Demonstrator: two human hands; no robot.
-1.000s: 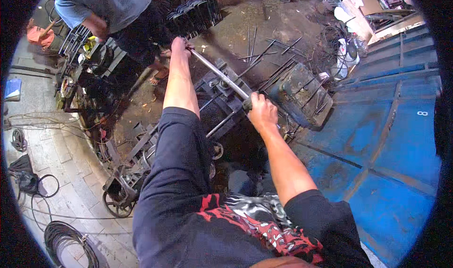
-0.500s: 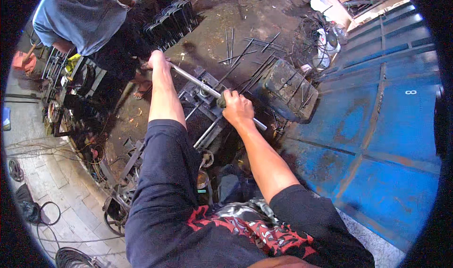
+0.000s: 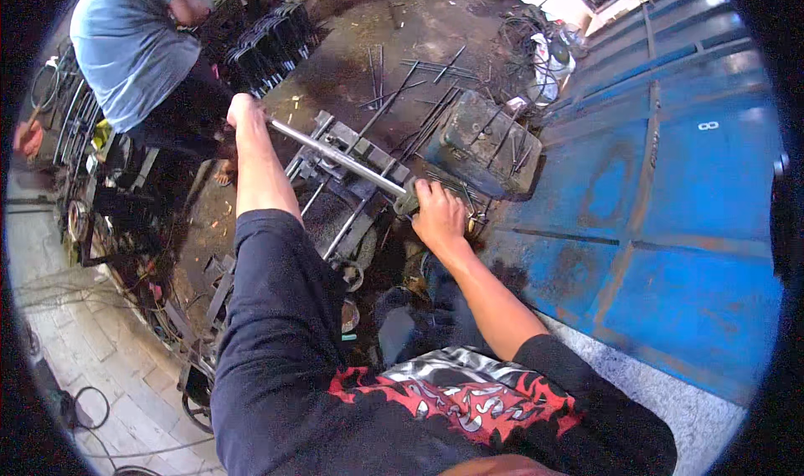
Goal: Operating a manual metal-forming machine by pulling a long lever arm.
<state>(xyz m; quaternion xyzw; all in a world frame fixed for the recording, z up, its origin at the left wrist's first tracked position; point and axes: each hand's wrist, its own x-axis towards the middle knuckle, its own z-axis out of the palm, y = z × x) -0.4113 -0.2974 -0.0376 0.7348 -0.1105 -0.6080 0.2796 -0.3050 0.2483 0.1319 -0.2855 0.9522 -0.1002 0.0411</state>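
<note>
The bar [image 3: 335, 155] is silver, the panel [image 3: 708, 195] rust-streaked blue, the shirt [image 3: 444, 413] black with red-and-white patterning

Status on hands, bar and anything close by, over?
Left hand gripping metal bar at far end, right hand gripping nearer end. Bar slants over metal frame. Co-worker beyond left hand; loose rods past frame.

Rust-streaked blue metal panels [image 3: 712, 200] right; dark stained floor [image 3: 347, 66] ahead; pale paving [image 3: 126, 396] left, possibly tile.

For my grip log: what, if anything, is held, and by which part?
A metal bar: the left hand grips its far end, the right hand its nearer part, at a dark piece.
</note>
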